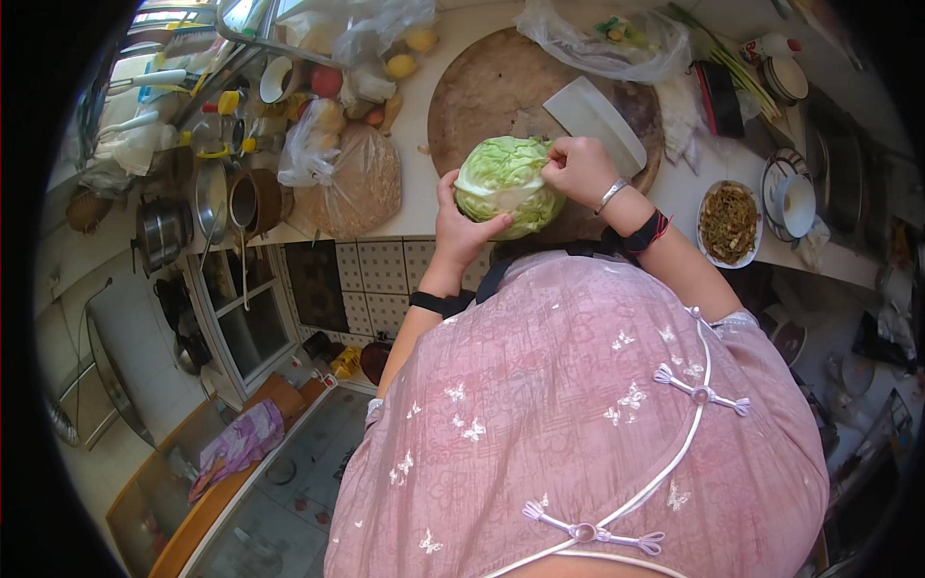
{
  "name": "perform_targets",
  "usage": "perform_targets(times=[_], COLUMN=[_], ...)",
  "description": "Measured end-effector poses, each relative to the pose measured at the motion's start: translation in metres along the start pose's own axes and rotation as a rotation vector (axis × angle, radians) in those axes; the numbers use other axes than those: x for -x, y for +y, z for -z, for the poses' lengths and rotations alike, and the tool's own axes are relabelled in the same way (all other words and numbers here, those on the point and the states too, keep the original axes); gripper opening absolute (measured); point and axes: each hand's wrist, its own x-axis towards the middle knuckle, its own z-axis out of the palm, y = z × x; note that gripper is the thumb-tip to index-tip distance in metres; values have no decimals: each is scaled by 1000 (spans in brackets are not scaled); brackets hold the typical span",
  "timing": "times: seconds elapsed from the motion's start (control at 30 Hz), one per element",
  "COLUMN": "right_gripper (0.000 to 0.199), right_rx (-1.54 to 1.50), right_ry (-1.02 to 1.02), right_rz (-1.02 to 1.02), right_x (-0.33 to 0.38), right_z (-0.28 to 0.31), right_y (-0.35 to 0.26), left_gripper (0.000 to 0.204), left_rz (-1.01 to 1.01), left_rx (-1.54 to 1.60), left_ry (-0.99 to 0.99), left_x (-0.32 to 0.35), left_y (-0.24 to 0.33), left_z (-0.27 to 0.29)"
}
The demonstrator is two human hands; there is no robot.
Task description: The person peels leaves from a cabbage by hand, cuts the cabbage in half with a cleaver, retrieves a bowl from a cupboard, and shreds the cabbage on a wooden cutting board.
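A: Head view. What's hidden?
B: Most fingers of the left grip (pixel 462 222), behind the cabbage (pixel 509 188). Fingertips of the right grip (pixel 584 173) hard to make out against the leaf. Cleaver (pixel 597 120) partly covered by that same grip. Board (pixel 482 87): near edge blocked by cabbage and arms. Plastic bag (pixel 617 53) overlaps its far edge. Picture corners black.
A: Edges, room?
B: Bare wood beyond the cabbage and to its upper left. Cleaver lies flat, just beyond the right grip, so that side's tighter. Strip of bench (pixel 416 197) between board and the bag of brown stuff (pixel 356 193). Plate of food (pixel 728 265) right of the right forearm, near the bench's front edge. Pink shirt (pixel 568 385) close up to the board on the near side.
A: Cabbage versus grip?
B: Between the two. Left grip cupped round its left side, thumb across the near face. Right grip pinched together on a leaf at the upper right. Cabbage sits over the board's near left part; can't tell if it touches the wood.
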Motion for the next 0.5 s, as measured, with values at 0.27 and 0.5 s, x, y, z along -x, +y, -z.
perform_targets(times=[0.27,0.5], right_gripper=[16,19], right_rx=[-899,-520], right_ry=[-423,-137], right_rz=[-348,-7], right_x=[-28,-22], right_z=[0,11], right_y=[44,24], left_gripper=[107,105], left_rz=[27,81], left_rx=[83,227], left_ry=[-44,-65], left_x=[-3,-4], left_y=[-6,-3], left_z=[6,11])
